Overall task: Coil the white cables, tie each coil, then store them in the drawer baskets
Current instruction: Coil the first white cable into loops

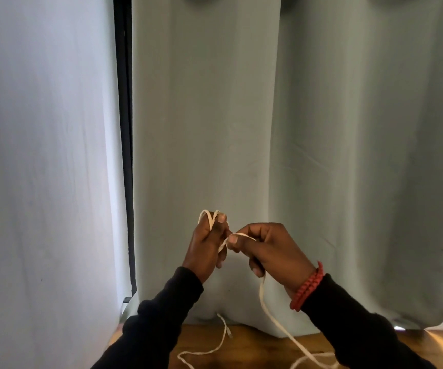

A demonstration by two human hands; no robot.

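Observation:
A white cable [273,318] is held up in front of a pale curtain. My left hand [207,246] grips several small loops of it, which stick out above the fingers. My right hand [271,249] pinches the cable between thumb and forefinger just right of the left hand. From the right hand the cable hangs down to the wooden tabletop [257,350], where loose bends and a free end with a small plug [230,334] lie. No drawer or baskets are in view.
A grey-green curtain [295,129] hangs close behind the hands and reaches the tabletop. A lighter curtain [42,155] covers the left side, with a dark vertical frame [126,155] between them. A red beaded bracelet [307,287] sits on my right wrist.

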